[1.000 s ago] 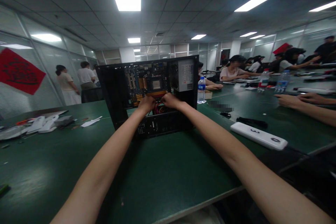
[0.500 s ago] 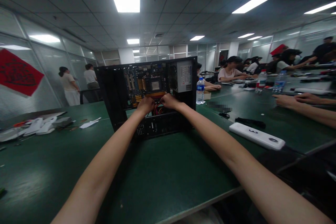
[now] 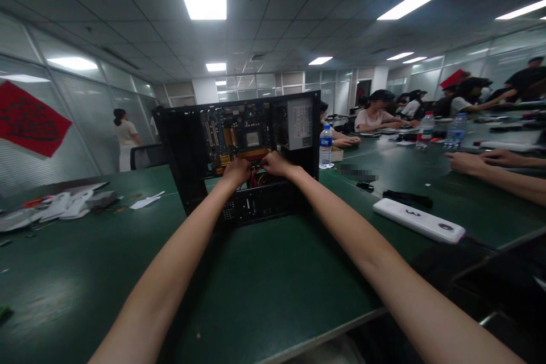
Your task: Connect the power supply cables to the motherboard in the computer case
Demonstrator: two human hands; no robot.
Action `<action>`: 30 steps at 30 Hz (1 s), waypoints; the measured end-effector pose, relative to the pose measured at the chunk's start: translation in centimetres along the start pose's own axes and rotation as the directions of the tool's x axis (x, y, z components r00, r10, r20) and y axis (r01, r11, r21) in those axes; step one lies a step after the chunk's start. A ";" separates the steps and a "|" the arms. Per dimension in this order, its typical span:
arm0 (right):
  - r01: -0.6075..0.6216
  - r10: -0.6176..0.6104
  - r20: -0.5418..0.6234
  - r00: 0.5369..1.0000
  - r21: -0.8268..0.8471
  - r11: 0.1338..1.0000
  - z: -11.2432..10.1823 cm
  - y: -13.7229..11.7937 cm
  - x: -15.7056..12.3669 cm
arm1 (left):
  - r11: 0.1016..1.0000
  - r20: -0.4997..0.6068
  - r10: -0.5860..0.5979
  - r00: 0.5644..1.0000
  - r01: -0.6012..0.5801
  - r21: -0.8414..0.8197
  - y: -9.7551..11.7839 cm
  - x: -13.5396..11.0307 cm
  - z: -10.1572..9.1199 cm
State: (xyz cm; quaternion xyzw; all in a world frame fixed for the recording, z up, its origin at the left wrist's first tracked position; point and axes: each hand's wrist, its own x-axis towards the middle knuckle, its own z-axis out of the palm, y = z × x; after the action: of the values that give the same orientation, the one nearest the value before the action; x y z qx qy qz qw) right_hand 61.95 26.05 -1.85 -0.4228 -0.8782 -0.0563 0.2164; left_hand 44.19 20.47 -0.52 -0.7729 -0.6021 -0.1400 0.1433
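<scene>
An open black computer case [image 3: 313, 153] stands upright on the green table, its inside facing me. In it are a motherboard [image 3: 253, 139] and, at upper right, a silver power supply [image 3: 300, 122]. My left hand [image 3: 238, 170] is closed at the motherboard's lower edge. Close by on the right, my right hand [image 3: 276, 164] is also closed, its fingertips pinched beside a bundle of red and dark cables [image 3: 257, 179]. An orange-brown strip [image 3: 255, 154] runs just above both hands. What the fingertips grip is too small and partly hidden.
Right of the case stand a water bottle [image 3: 326, 148] and a white power strip [image 3: 418, 220]. Another person's hands [image 3: 473, 163] rest at the far right. Paper and white scraps [image 3: 72, 203] lie at left. Several people sit along the tables behind.
My hands stay at nearly the same place in the case. In the background at left, a standing person has shifted to the right; another is now mostly hidden behind the case.
</scene>
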 end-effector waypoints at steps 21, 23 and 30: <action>-0.016 0.016 0.003 1.000 -0.010 1.000 0.4 0.4 0.0 | 0.996 -0.047 0.037 0.998 -0.041 -0.082 -0.5 -0.7 0.0; -0.023 0.023 -0.004 1.000 -0.007 1.000 0.4 0.3 0.0 | 0.996 -0.037 0.040 0.998 -0.043 -0.073 -0.4 -0.7 0.0; -0.011 0.011 -0.009 1.000 0.001 1.000 0.4 0.4 0.3 | 0.996 -0.024 0.070 0.997 -0.071 -0.059 -0.2 -0.9 -0.3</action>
State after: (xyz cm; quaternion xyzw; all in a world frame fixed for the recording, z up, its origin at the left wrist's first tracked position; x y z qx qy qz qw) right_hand 61.96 26.59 -2.13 -0.4274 -0.8748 -0.0566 0.2208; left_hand 43.78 19.61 -0.55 -0.7960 -0.5684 -0.1613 0.1316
